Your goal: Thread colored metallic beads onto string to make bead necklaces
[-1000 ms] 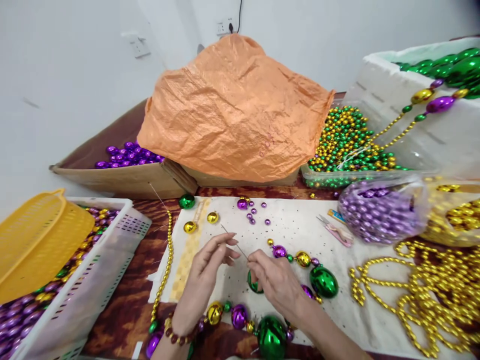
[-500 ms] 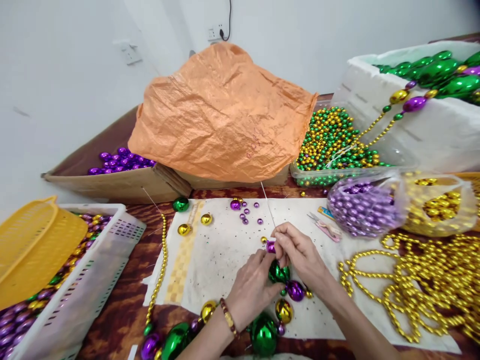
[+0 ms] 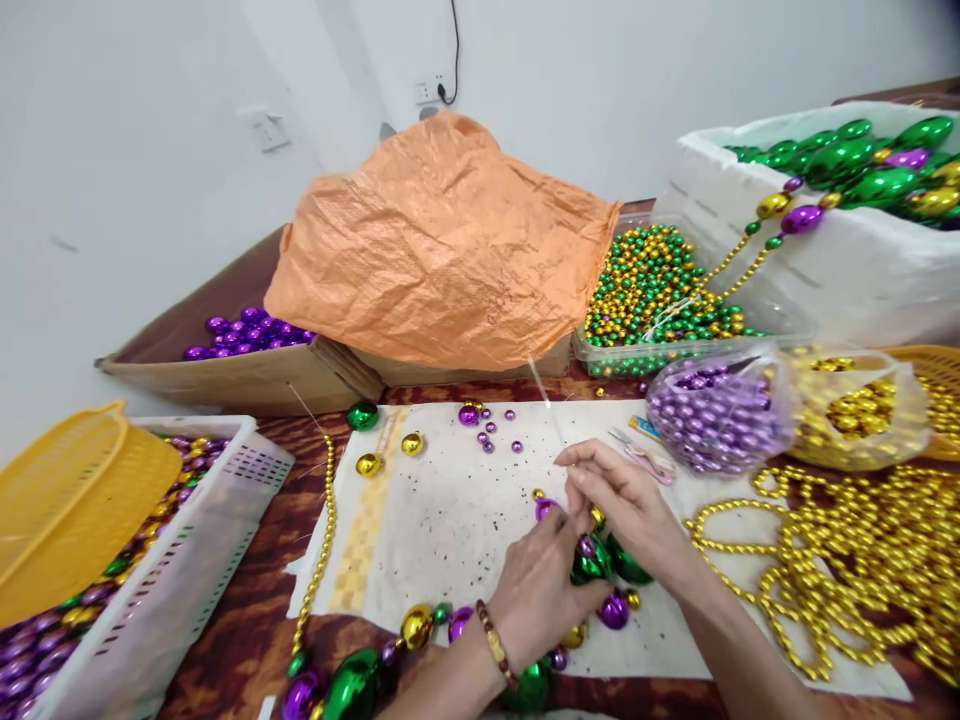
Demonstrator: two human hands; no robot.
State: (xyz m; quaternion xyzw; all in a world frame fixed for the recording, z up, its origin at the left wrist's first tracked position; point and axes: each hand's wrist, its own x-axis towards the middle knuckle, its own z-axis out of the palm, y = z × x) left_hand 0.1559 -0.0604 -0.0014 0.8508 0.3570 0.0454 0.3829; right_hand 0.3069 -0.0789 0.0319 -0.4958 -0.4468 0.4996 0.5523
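My left hand, with a beaded bracelet at its wrist, is closed on a strand of shiny beads. A purple bead shows at its fingertips and a large green bead lies by its thumb. Touching it, my right hand has thumb and index finger pinched at the end of a thin white string, blurred near the fingers. From under the left forearm the strand runs left past a gold bead and a large green bead to small gold beads. My palms hide part of the strand.
Loose purple beads, scissors and gold bead chains lie on the white cloth. Around stand a white basket, a cardboard box beside an orange sack, a clear bin and bagged beads.
Both hands have shifted right with the held beads, and more of the strand shows left of my left forearm. The view has tilted slightly.
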